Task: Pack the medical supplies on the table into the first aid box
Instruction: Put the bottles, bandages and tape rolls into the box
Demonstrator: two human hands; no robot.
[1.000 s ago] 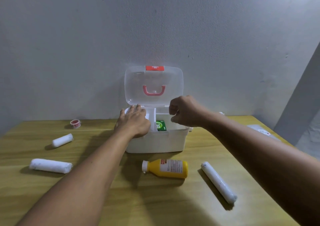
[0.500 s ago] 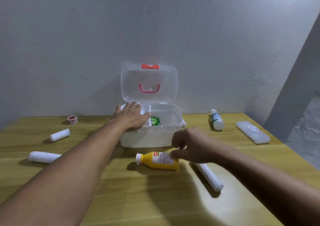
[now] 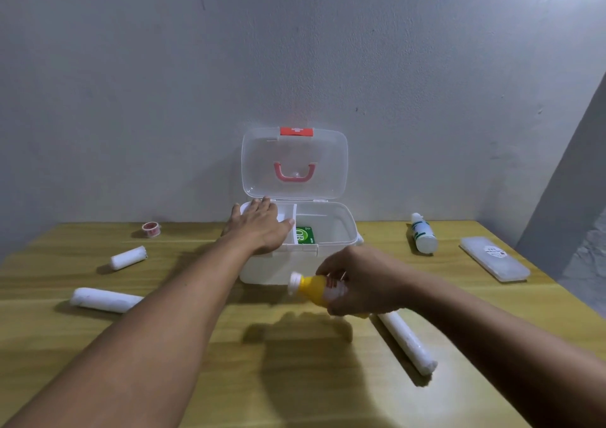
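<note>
Three white gauze rolls lie on the wooden table [image 3: 295, 378] around the first aid box [image 3: 296, 263]: a long roll [image 3: 103, 299] and a short roll [image 3: 128, 257] well to the left of the box, and a slim roll [image 3: 406, 342] in front of it to the right. A small red-and-white tape roll [image 3: 151, 229] sits left of the box near the wall. The left hand [image 3: 259, 227] rests flat, fingers straight, on the box's left rim and inner tray. Inside the box lies a green packet [image 3: 305, 234] with white lettering too blurred to read. The clear lid [image 3: 294, 163] stands open against the wall, with a red latch and pink handle. Just in front of the box, the right hand [image 3: 364, 283] grips the yellow bottle [image 3: 314, 288] off the table, fingers curled round its labelled body, white cap pointing left; the label text is unreadable. Right of the box lie a white bottle with green label [image 3: 423, 237] and a flat translucent case [image 3: 493, 258].
</note>
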